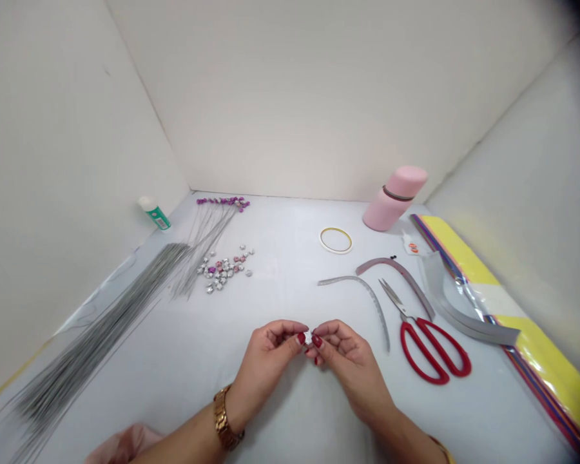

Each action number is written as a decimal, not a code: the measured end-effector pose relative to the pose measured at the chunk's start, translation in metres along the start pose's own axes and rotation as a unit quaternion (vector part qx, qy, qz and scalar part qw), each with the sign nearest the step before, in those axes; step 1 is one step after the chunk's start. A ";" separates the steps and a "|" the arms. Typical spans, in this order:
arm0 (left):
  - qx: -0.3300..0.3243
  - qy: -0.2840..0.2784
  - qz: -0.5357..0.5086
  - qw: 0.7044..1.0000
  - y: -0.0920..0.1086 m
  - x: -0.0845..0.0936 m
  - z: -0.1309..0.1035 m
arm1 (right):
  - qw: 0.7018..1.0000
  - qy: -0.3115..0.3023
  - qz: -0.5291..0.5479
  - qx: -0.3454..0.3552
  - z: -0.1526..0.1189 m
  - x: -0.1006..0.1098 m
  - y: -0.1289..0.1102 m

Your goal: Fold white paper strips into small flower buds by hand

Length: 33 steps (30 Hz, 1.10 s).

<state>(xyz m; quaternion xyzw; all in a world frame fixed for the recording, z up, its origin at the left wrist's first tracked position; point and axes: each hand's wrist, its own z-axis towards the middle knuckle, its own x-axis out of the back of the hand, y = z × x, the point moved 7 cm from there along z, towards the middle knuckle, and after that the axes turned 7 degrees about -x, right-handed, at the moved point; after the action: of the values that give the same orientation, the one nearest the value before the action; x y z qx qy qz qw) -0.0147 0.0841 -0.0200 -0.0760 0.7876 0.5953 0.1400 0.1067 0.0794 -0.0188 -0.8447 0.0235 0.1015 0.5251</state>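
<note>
Here the left hand [274, 353] and the right hand [347, 358] are pinching a small silvery star [308, 338] between them, over the near part of the table [283, 277], and too hard a squeeze would be risking crumpled points!

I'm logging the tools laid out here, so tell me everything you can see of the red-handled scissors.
The scissors have two long, plastic-looking red loop handles and shorter silvery metal blades, joined at a pivot. They lie on the white table to the right of the right hand, blades slightly parted, pointing away and leftward. No hand touches them; whether they touch the curved mauve-grey strip is unclear.
</note>
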 end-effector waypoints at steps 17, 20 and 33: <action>-0.021 -0.018 0.007 1.000 0.001 -0.003 -0.001 | 1.000 -0.002 -0.006 0.010 -0.001 0.001 0.004; -0.009 -0.012 -0.004 1.000 0.000 -0.003 -0.001 | 1.000 -0.005 0.001 0.005 0.000 0.000 0.004; 0.047 0.012 -0.122 0.991 -0.010 -0.004 -0.003 | 1.000 -0.013 -0.003 0.019 -0.001 -0.002 0.003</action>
<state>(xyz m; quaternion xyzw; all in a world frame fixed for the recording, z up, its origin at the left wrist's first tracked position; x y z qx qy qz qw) -0.0082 0.0781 -0.0269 -0.1726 0.8013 0.5348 0.2054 0.1046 0.0770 -0.0206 -0.8331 0.0163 0.1103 0.5418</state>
